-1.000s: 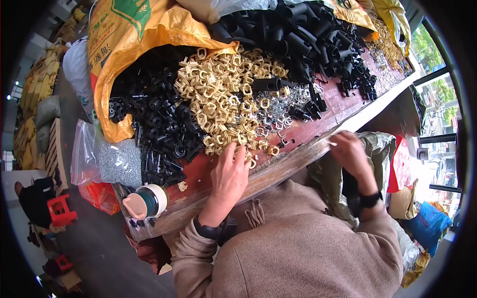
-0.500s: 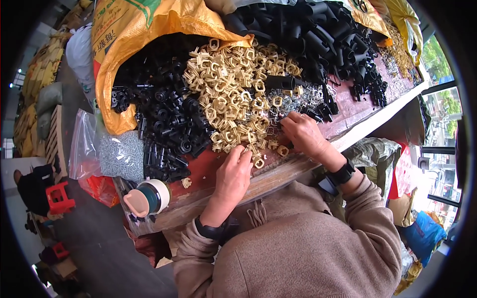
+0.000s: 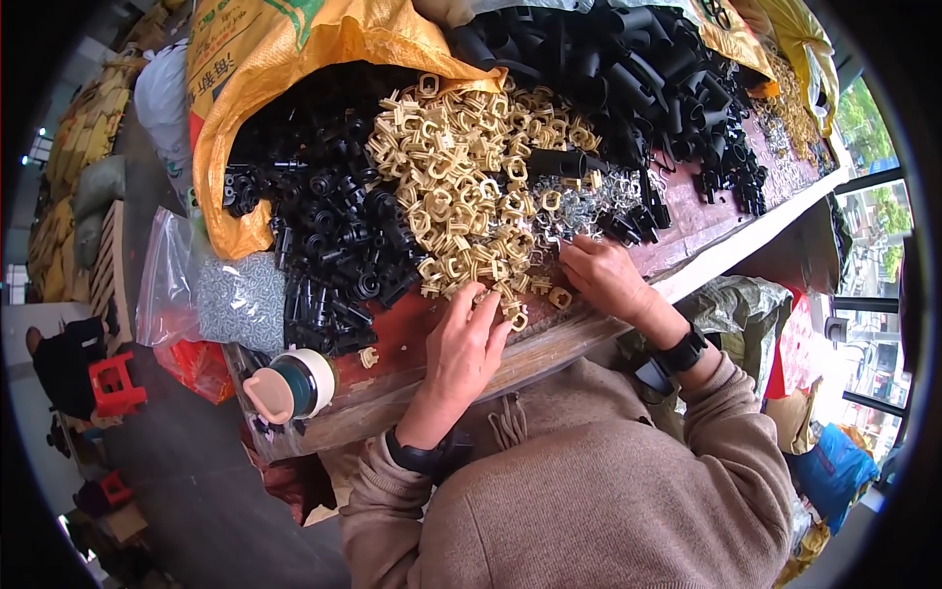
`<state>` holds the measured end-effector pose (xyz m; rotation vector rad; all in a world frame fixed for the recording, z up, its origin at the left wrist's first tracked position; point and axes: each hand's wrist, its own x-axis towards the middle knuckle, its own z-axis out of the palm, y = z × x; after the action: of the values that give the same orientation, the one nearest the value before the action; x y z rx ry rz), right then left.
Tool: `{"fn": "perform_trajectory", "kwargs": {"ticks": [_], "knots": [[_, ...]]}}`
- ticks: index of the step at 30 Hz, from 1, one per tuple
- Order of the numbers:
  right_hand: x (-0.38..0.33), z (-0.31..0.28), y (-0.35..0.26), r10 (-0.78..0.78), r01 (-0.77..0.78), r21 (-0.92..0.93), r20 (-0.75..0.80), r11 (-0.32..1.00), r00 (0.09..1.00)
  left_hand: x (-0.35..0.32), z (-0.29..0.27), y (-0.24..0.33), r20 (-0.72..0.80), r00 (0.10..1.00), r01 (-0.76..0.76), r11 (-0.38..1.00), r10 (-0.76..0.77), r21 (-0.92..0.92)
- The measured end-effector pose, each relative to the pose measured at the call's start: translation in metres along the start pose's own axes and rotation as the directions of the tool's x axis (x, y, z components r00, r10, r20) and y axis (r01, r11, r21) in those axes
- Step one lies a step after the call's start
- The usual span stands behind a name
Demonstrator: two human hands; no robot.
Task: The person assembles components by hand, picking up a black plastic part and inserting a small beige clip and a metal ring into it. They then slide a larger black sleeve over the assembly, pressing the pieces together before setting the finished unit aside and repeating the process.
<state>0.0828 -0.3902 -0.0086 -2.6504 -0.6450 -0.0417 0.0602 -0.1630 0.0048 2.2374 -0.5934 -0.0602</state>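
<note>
The left hand (image 3: 463, 346) reaches over the near edge of the desk (image 3: 397, 339), its fingers at the near end of a heap of cream plastic pieces (image 3: 451, 187). The first fingers of its grip stand a little apart; whether they pinch a piece, I cannot tell. The right hand (image 3: 603, 277) is over the desk to the right of that heap, its fingers bent and drawn close together beside a scatter of silver metal clips (image 3: 613, 187). What its grip pinches, if anything, cannot be told. One loose cream piece (image 3: 560, 297) lies just left of the right hand, near the desk's edge.

The cream heap fills the middle of the desk. Left of it, black fittings (image 3: 339, 231) spill from the mouth of an orange sack (image 3: 363, 44); far and to the right lie black tubes (image 3: 638, 83). A clear bag (image 3: 240, 304) of small grey parts sits at the left end, with a lidded cup (image 3: 312, 378) nearer. A stray cream clip (image 3: 368, 357) lies right of the cup. Farther left, a red stool (image 3: 118, 385) stands on the floor.
</note>
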Motion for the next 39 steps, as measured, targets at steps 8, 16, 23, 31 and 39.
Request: {"fn": "perform_trajectory", "kwargs": {"ticks": [8,16,23,31,39], "knots": [[-0.001,0.003,0.000,-0.057,0.062,-0.115,0.039,0.992,0.998,-0.001,0.002,0.002,-0.117,0.991,-0.057,0.998,0.057,-0.001],[-0.001,0.006,0.002,-0.040,0.041,-0.039,0.030,0.998,0.999,0.001,0.000,0.008,-0.140,0.987,-0.087,0.995,0.080,-0.046],[0.000,-0.015,-0.017,0.047,-0.323,0.829,0.340,0.457,0.939,0.011,0.005,0.017,-0.197,0.971,-0.165,0.974,0.134,-0.152],[0.000,-0.010,-0.036,-0.050,-0.554,0.814,0.555,-0.171,0.830,0.013,0.015,0.014,-0.243,0.948,-0.266,0.934,0.208,-0.239],[-0.003,-0.007,-0.039,-0.104,-0.556,0.764,0.556,-0.327,0.825,0.013,0.011,0.018,-0.272,0.939,-0.285,0.917,0.209,-0.280]]}}
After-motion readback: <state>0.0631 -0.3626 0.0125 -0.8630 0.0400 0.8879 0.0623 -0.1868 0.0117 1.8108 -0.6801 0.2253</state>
